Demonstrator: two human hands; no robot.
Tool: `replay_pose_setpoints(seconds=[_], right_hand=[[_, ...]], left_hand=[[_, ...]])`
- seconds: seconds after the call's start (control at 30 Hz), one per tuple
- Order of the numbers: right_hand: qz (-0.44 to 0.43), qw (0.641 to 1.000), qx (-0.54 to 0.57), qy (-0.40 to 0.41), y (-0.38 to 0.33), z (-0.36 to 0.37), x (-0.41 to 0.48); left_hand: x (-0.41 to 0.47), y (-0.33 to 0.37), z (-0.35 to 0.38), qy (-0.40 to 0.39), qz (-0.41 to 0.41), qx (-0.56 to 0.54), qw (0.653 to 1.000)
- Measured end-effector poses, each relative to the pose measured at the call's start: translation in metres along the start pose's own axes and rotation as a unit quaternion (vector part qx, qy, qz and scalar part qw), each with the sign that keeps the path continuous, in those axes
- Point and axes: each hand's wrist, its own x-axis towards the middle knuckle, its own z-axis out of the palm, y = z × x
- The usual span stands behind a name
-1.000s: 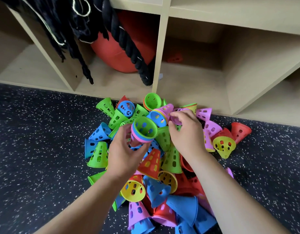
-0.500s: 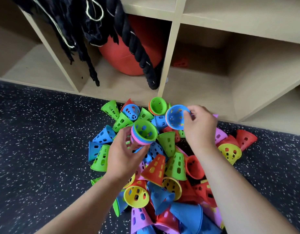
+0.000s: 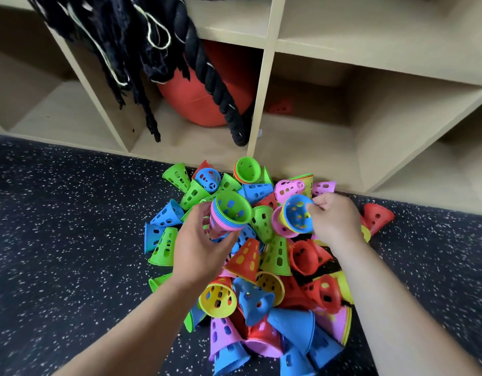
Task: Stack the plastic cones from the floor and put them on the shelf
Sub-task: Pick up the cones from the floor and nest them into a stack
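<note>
two nested stacks are in hand. the left hand curls its fingers round a green-topped stack, mouth tilted up, probably to take the next lot; the right hand pinches the rim of a smaller blue-lined stack just beside it. loose cones lie heaped under both sets of fingers on speckled dark floor. beyond the fingers stands the pale shelf, holding a red ball and black rope.
</note>
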Motion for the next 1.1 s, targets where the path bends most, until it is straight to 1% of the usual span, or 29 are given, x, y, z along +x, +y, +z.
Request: replay_pose_setpoints(seconds=[0.07,0.23,0.43,0.5,0.63,0.77,0.87,0.93,1.03,1.07,1.1], right_hand=[[0.01,1.0,0.017,0.008,0.003,-0.005,-0.006],[0.018,1.0,0.009,0.011,0.019,-0.013,-0.017],[0.053,0.997,0.054,0.009,0.03,-0.017,-0.031],[0.068,0.994,0.088,0.01,0.032,-0.017,-0.034],[0.1,0.972,0.209,0.032,0.024,-0.029,-0.044],[0.07,0.958,0.277,0.03,0.003,-0.037,-0.059],[0.06,0.949,0.309,-0.002,-0.019,-0.035,-0.065],[0.037,0.949,0.312,-0.034,-0.032,-0.032,-0.069],[-0.008,0.961,0.258,-0.097,-0.04,-0.023,-0.075],[-0.019,0.969,0.228,-0.094,-0.039,-0.021,-0.077],[-0.033,0.977,0.199,-0.075,-0.035,-0.02,-0.076]], left_hand=[[0.0,0.003,-0.003,-0.001,-0.001,-0.001,1.0],[-0.002,0.006,-0.004,0.0,0.003,0.006,1.0],[-0.012,0.006,0.001,-0.014,0.01,0.004,1.0],[-0.015,0.005,0.002,-0.013,0.013,0.005,1.0],[-0.022,0.006,0.002,-0.022,0.018,0.0,1.0],[-0.027,0.009,0.003,-0.03,0.023,0.003,0.999],[-0.029,0.013,0.005,-0.035,0.034,0.011,0.999],[-0.03,0.013,0.007,-0.035,0.04,0.007,0.999],[-0.032,0.012,0.01,-0.036,0.057,0.0,0.998],[-0.033,0.013,0.01,-0.038,0.058,-0.004,0.998],[-0.033,0.013,0.01,-0.04,0.056,-0.008,0.998]])
